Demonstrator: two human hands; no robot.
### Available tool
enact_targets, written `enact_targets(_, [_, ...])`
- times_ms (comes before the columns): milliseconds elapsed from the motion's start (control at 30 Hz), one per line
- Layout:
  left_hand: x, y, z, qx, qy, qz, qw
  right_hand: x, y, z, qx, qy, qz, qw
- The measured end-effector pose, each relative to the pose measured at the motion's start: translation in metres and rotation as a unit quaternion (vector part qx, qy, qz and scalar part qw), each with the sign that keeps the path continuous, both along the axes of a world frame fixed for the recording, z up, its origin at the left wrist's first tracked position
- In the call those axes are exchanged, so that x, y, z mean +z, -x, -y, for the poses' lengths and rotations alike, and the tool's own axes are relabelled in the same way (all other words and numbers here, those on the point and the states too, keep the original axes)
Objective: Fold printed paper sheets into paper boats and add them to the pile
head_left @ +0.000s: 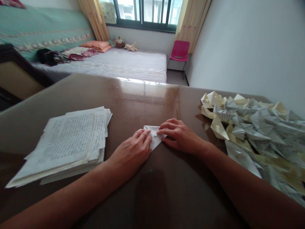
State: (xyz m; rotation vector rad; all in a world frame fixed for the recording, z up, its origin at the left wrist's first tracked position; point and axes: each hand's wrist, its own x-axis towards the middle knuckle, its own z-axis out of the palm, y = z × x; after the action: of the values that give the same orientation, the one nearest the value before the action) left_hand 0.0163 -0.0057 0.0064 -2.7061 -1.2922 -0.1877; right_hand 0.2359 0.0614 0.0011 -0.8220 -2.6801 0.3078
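Note:
A small folded sheet of paper [155, 143] with printed lines lies on the table in front of me, its lower edges meeting in a point. My left hand [133, 147] is closed on its left side, fingers together and pressing on top; the thumb is hidden. From the right, my right hand [179, 135] grips the other side, with its fingers bent over the paper and the thumb close to the lower right edge. Parts of both side corners are covered by my fingers.
To the left lies an uneven stack of written sheets [69, 140]. Many folded paper boats [259, 127], white and yellowish, are heaped along the right side of the brown glossy table [152, 108]. Beyond it are a bed [133, 65], a pink chair [180, 51] and a window.

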Motion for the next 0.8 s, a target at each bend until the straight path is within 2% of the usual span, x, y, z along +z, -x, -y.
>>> enact_targets(233, [0.0030, 0.0060, -0.0003, -0.004, 0.032, -0.012, 0.999, 0.0060, 0.0025, 0.0060, 0.046, 0.055, -0.024, 0.997])
enact_targets(433, [0.0070, 0.0039, 0.0018, 0.003, 0.047, 0.014, 0.999, 0.0079, 0.0039, 0.0099, 0.045, 0.121, -0.040, 0.991])
enact_targets(600, [0.0064, 0.0038, -0.0002, -0.002, 0.030, -0.004, 1.000, 0.0045, 0.0057, 0.0062, -0.022, 0.185, -0.101, 0.977])
enact_targets(800, [0.0043, 0.0028, 0.0007, 0.007, 0.025, 0.028, 0.999, 0.0028, 0.0060, 0.0030, -0.086, 0.287, -0.163, 0.940])
